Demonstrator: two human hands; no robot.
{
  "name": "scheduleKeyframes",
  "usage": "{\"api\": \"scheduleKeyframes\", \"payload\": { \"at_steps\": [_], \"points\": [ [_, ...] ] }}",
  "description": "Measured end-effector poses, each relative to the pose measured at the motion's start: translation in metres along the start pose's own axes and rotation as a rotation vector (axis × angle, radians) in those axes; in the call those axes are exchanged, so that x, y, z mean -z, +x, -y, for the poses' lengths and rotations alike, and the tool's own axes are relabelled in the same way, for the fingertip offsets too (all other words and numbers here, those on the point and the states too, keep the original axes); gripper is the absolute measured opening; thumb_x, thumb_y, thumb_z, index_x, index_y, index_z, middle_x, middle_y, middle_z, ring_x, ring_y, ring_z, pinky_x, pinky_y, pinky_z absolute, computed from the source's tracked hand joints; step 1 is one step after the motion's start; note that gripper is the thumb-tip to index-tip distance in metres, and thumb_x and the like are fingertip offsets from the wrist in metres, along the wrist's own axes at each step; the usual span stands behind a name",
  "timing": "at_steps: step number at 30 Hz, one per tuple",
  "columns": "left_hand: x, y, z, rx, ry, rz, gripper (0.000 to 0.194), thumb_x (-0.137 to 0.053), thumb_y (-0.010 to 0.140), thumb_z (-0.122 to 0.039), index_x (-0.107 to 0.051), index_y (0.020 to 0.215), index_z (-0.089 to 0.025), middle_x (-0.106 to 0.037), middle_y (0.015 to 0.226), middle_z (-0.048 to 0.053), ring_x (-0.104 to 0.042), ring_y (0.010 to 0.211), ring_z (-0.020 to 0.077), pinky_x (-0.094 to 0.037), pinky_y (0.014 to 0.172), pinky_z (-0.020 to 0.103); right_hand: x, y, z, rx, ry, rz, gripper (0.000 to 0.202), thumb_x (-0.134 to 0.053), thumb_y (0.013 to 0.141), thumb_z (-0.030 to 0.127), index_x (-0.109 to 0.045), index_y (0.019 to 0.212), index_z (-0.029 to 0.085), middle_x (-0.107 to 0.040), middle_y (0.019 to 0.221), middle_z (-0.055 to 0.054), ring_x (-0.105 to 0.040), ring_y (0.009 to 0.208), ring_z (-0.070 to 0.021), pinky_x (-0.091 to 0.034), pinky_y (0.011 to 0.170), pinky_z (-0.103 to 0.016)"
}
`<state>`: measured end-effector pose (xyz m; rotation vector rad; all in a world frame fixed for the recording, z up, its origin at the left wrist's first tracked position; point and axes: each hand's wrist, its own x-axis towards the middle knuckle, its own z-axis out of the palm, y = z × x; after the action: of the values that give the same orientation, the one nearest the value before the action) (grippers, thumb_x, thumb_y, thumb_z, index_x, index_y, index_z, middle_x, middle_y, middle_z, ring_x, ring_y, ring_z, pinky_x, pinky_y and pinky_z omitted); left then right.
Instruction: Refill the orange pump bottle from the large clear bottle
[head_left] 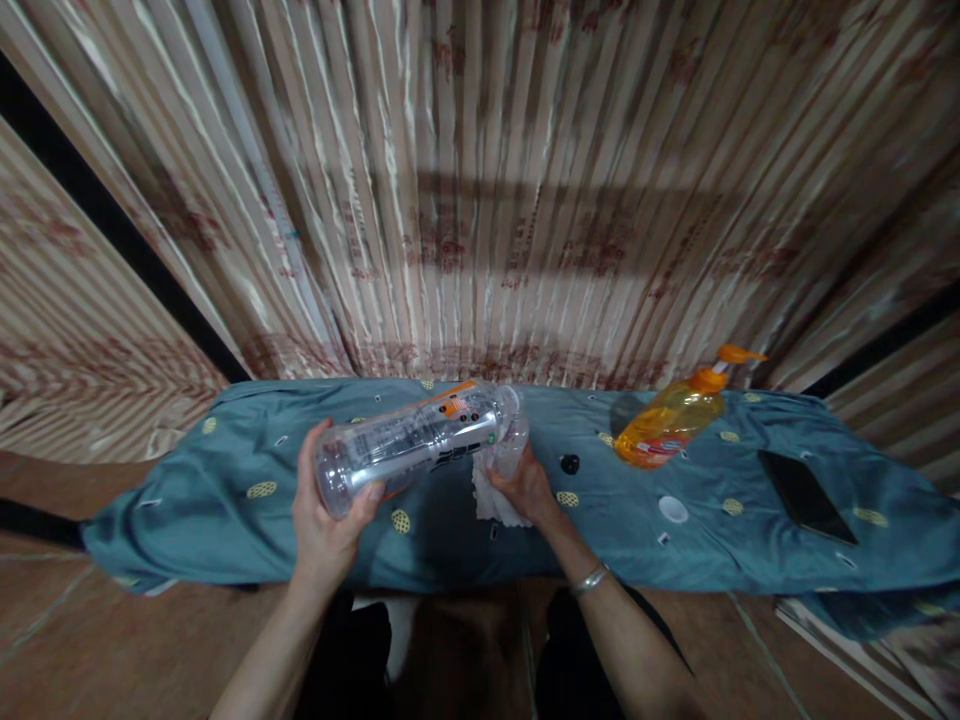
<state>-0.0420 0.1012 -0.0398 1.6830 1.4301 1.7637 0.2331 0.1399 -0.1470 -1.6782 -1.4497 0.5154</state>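
Observation:
In the head view, my left hand [327,525] grips the base end of a clear plastic bottle [420,437] with a silver and orange label. The bottle lies tilted in the air above the cloth, its neck end pointing right and slightly up. My right hand [529,492] is closed at that end, with a crumpled white tissue [492,503] in its fingers, hanging down toward the cloth. Something clear and shiny shows between the right fingers and the bottle's neck end; I cannot make out whether it is part of the bottle.
A blue-green patterned cloth [217,520] covers the narrow table. To the right stand a pump bottle of yellow liquid [664,425], a small black cap [570,464], a white round disc [673,510] and a dark phone [806,497]. Behind hangs a pleated curtain [480,200].

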Motion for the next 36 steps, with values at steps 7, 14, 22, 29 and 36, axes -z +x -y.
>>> {"api": "scheduleKeyframes", "payload": {
  "at_steps": [7, 14, 22, 29, 36],
  "points": [
    [-0.0012, -0.001, 0.0021, 0.009, -0.019, -0.006, 0.094, -0.082, 0.071, -0.07, -0.056, 0.145, -0.018, -0.069, 0.119, 0.011, -0.068, 0.102, 0.0273, -0.056, 0.09, 0.039, -0.0008, 0.0016, -0.0013, -0.007, -0.014, 0.007, 0.073, -0.083, 0.074, 0.032, -0.053, 0.14, 0.02, -0.079, 0.123, -0.015, -0.079, 0.111, -0.0358, -0.064, 0.1, -0.051],
    [-0.001, -0.0014, 0.0067, 0.019, -0.022, -0.001, 0.093, -0.083, 0.071, -0.068, -0.055, 0.146, -0.02, -0.069, 0.118, 0.01, -0.068, 0.101, 0.0277, -0.057, 0.09, 0.042, -0.0021, 0.0027, -0.0045, 0.02, -0.037, 0.0, 0.071, -0.081, 0.075, 0.033, -0.054, 0.139, 0.02, -0.079, 0.121, -0.015, -0.079, 0.109, -0.0341, -0.065, 0.098, -0.048],
    [-0.0047, -0.0018, 0.005, 0.015, -0.03, -0.001, 0.093, -0.082, 0.071, -0.069, -0.056, 0.145, -0.019, -0.069, 0.117, 0.011, -0.069, 0.099, 0.0286, -0.059, 0.088, 0.043, -0.0012, 0.0023, -0.0071, 0.038, -0.028, -0.017, 0.072, -0.081, 0.075, 0.035, -0.052, 0.139, 0.021, -0.079, 0.124, -0.014, -0.079, 0.111, -0.0321, -0.063, 0.1, -0.046],
    [-0.0031, -0.0029, 0.003, 0.011, -0.029, 0.009, 0.09, -0.082, 0.072, -0.066, -0.055, 0.145, -0.02, -0.069, 0.117, 0.011, -0.07, 0.099, 0.0288, -0.06, 0.089, 0.045, -0.0017, 0.002, -0.0068, 0.058, -0.004, 0.0, 0.069, -0.079, 0.077, 0.033, -0.053, 0.139, 0.016, -0.079, 0.123, -0.017, -0.079, 0.11, -0.0329, -0.063, 0.1, -0.046],
    [0.0028, -0.004, -0.0001, -0.012, -0.007, 0.013, 0.092, -0.08, 0.072, -0.069, -0.053, 0.144, -0.02, -0.069, 0.118, 0.011, -0.07, 0.102, 0.0299, -0.059, 0.09, 0.046, -0.003, -0.0004, -0.0046, 0.059, 0.03, 0.016, 0.072, -0.076, 0.08, 0.033, -0.05, 0.145, 0.017, -0.077, 0.129, -0.015, -0.078, 0.113, -0.0312, -0.062, 0.102, -0.046]
  ]
}}
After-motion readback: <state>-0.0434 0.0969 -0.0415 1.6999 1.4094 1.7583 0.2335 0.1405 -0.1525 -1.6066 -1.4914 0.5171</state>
